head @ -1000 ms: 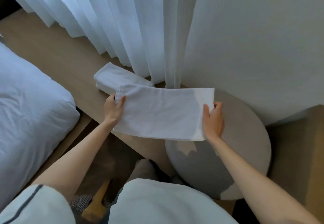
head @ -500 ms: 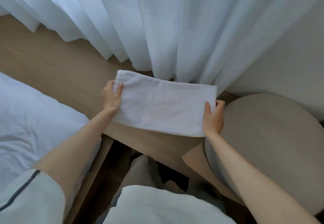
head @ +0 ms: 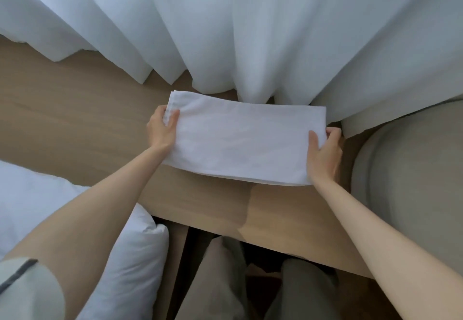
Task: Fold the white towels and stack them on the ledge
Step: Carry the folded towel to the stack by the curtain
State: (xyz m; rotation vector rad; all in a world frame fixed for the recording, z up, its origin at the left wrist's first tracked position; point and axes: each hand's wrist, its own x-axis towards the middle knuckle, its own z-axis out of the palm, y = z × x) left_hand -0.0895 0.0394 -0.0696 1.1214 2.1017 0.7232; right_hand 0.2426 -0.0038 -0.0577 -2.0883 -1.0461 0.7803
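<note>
Moved in the last second: the folded white towel (head: 240, 144) has been carried off the round stool (head: 413, 182) and further in over the ledge (head: 75, 124). It now covers the spot where another folded towel lay.

Nearest: one grey-trimmed sleeve (head: 25, 292); two knees (head: 220, 282) in grey-beige trousers; one white pillow (head: 125, 257), lower left, against the ledge's near edge.

Hands, two: the left hand (head: 160, 132) has its grip closed on the towel's left end, thumb on top, fingers beneath. The right hand (head: 324, 157) has its grip closed on the right end, thumb on top.

Towels in view: one — a flat oblong, long side lying along the wooden ledge. Whether it rests on the wood cannot be told.

Stool: one, beige, just right of the ledge.

Farthest: white curtain (head: 225, 31) — its hem hangs just behind the towel.
</note>
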